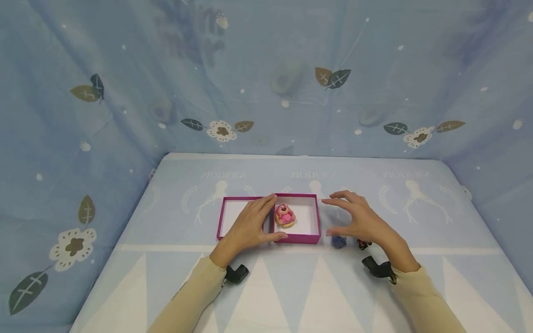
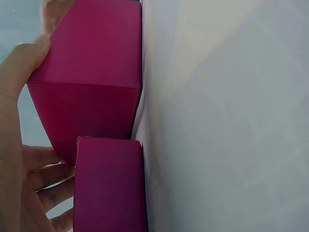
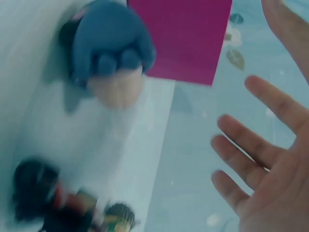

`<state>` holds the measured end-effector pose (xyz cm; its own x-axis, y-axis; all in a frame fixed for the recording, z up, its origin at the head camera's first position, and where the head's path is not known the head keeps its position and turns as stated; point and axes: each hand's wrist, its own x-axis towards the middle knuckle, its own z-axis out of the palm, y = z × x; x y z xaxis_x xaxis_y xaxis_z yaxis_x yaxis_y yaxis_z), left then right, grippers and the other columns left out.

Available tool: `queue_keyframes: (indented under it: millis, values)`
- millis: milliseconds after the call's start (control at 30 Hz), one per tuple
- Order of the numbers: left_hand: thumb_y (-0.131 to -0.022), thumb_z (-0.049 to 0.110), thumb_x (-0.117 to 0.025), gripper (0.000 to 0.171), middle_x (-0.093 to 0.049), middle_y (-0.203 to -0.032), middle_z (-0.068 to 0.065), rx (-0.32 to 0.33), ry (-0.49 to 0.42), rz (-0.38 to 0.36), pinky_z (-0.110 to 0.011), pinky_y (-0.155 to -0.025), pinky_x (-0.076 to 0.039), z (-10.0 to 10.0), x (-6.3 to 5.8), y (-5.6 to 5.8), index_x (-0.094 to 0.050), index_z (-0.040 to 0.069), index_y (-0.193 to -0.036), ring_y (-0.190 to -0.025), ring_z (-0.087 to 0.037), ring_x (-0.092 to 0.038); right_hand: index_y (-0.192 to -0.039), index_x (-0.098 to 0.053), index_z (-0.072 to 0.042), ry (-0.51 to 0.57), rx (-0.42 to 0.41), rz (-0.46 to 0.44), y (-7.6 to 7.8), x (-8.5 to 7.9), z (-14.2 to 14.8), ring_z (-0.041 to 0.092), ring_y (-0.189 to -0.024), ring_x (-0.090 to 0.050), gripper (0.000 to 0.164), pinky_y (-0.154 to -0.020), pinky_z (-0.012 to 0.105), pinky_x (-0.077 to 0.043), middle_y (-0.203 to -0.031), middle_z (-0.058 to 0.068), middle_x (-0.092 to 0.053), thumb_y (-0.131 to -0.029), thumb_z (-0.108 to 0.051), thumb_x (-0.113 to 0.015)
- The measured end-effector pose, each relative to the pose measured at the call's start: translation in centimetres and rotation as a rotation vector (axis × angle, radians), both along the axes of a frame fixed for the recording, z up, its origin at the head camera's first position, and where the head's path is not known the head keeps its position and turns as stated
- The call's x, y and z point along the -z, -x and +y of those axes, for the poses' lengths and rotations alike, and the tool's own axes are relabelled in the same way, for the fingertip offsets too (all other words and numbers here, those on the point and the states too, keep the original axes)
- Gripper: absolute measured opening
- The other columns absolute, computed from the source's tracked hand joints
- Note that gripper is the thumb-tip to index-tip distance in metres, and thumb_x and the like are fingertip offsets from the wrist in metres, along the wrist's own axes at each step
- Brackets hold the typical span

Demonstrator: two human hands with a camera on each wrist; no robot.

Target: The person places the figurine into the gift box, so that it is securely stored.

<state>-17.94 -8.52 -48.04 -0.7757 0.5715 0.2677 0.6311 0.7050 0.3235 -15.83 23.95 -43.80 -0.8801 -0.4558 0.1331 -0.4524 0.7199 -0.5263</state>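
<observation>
A magenta box (image 1: 301, 238) with a white inside lies open-side up on the table. In it, against the left wall, sits a pink bear figurine (image 1: 285, 216). My left hand (image 1: 248, 225) grips the box's left end, thumb at the front corner and fingertips at the back. Beside it, partly under that hand, lies a shallower magenta lid or tray (image 1: 220, 218). My right hand (image 1: 361, 220) hovers just right of the box, fingers spread and holding nothing. Below it stands a blue figurine (image 3: 113, 38), close to the box.
More small figurines (image 3: 67, 205), dark and blurred, stand on the table under the right wrist. A patterned cloth covers the table (image 1: 266, 286), and blue floral curtains (image 1: 266, 83) hang behind and at both sides.
</observation>
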Motion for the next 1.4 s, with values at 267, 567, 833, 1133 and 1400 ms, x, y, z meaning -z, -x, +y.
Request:
queue_keyframes:
  millis: [267,567,833,1133,1400]
  values:
    - [-0.074,0.068,-0.07,0.102,-0.042,-0.153,-0.006,-0.001,-0.015,-0.014,-0.041,-0.112,-0.038,-0.3,0.0,0.0,-0.038,0.008,-0.151,-0.137,-0.023,-0.045,-0.129,-0.064,-0.02,-0.003,-0.076,-0.061,-1.3,1.3,1.3,0.028,-0.118,-0.046,0.075,-0.096,0.061,-0.04,-0.124,0.004,-0.055,-0.063,-0.041,-0.091]
    - [-0.074,0.069,-0.07,0.103,-0.042,-0.153,-0.006,0.008,-0.032,-0.016,-0.042,-0.112,-0.038,-0.5,0.3,0.1,-0.037,0.008,-0.151,-0.137,-0.024,-0.045,-0.111,-0.074,-0.019,-0.017,-0.143,0.037,-1.5,3.0,1.6,0.016,-0.101,-0.051,0.052,-0.089,0.047,-0.036,-0.105,-0.004,-0.061,-0.064,-0.034,-0.091]
    - [-0.074,0.07,-0.069,0.103,-0.044,-0.152,-0.005,-0.001,-0.025,-0.027,-0.041,-0.112,-0.038,-0.4,0.2,0.0,-0.038,0.009,-0.151,-0.136,-0.023,-0.045,-0.109,-0.075,-0.021,-0.025,-0.177,0.031,-2.0,3.6,1.9,0.01,-0.096,-0.049,0.046,-0.084,0.04,-0.036,-0.099,-0.006,-0.061,-0.066,-0.026,-0.09]
    - [-0.074,0.067,-0.07,0.101,-0.045,-0.151,-0.006,0.01,-0.037,-0.001,-0.042,-0.112,-0.039,-0.3,0.3,0.0,-0.041,0.006,-0.149,-0.135,-0.024,-0.047,-0.127,-0.065,-0.014,-0.077,-0.17,-0.087,-2.2,3.0,2.6,0.017,-0.105,-0.053,0.054,-0.089,0.043,-0.046,-0.111,-0.003,-0.061,-0.077,-0.024,-0.084]
    - [-0.074,0.067,-0.07,0.101,-0.045,-0.151,-0.007,0.021,-0.037,0.003,-0.043,-0.111,-0.039,-0.3,0.3,0.0,-0.042,0.005,-0.148,-0.135,-0.024,-0.047,-0.126,-0.065,-0.013,-0.052,-0.181,-0.106,-2.2,3.2,3.3,0.017,-0.101,-0.053,0.049,-0.085,0.034,-0.046,-0.108,-0.003,-0.061,-0.079,-0.016,-0.081]
